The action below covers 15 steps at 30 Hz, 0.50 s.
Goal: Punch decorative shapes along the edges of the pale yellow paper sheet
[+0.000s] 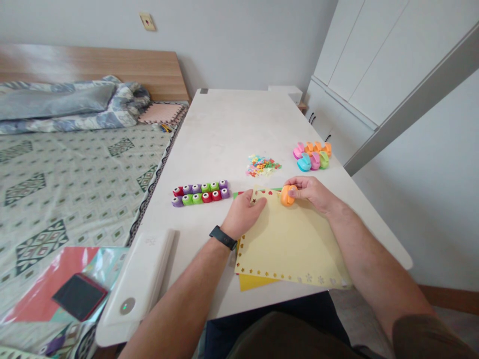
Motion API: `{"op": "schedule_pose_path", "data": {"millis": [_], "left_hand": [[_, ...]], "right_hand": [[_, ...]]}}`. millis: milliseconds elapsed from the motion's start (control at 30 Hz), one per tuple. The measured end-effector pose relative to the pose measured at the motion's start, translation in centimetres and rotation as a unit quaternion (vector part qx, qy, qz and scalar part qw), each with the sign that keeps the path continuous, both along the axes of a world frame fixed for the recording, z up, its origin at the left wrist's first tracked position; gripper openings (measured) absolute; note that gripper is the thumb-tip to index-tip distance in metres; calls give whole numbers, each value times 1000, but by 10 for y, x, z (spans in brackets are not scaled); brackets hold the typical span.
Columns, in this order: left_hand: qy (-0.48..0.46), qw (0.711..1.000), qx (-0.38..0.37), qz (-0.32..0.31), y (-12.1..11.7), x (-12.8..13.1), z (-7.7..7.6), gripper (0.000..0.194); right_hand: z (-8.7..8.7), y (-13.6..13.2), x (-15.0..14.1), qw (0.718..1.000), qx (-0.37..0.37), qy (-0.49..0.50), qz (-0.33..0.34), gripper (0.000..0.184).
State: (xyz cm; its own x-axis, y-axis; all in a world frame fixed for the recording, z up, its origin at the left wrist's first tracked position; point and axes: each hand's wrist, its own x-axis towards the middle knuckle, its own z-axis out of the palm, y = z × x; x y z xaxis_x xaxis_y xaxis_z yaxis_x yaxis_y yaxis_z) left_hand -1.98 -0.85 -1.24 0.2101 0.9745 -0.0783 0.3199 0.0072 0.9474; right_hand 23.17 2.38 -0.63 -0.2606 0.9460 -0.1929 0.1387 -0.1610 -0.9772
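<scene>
A pale yellow sheet of paper (295, 244) lies before me, with rows of small punched shapes along its left, bottom and top edges. My left hand (245, 212) grips the sheet's upper left corner, thumb on top. At the sheet's top edge, my right hand (312, 193) is closed around an orange craft punch (288, 196), its thumb on the punch. The punch sits over the paper's edge; whether the paper is inside its slot I cannot tell. Under the sheet, a deeper yellow sheet (258, 282) shows at the bottom, and green and red edges show at the top.
Beyond the sheet is a pile of colourful paper cutouts (262, 165). Several larger punches (314, 160) stand at the right, and two rows of small punches (202, 194) at the left. A white device (144, 279) lies at the table's (228, 129) left edge, beside a bed (93, 174).
</scene>
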Motion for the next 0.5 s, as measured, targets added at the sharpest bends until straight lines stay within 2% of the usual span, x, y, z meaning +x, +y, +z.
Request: {"op": "schedule_pose_path", "data": {"millis": [367,500], "left_hand": [[-3,1000,-4,-25,0,0,-1,29],[-14,999,-12,-26,-1,0,0,31]], "right_hand": [[-1,3,-3,999,-4,-3,-41,38],[-1,2,-4,1000,-1,-4,-25,43]]}}
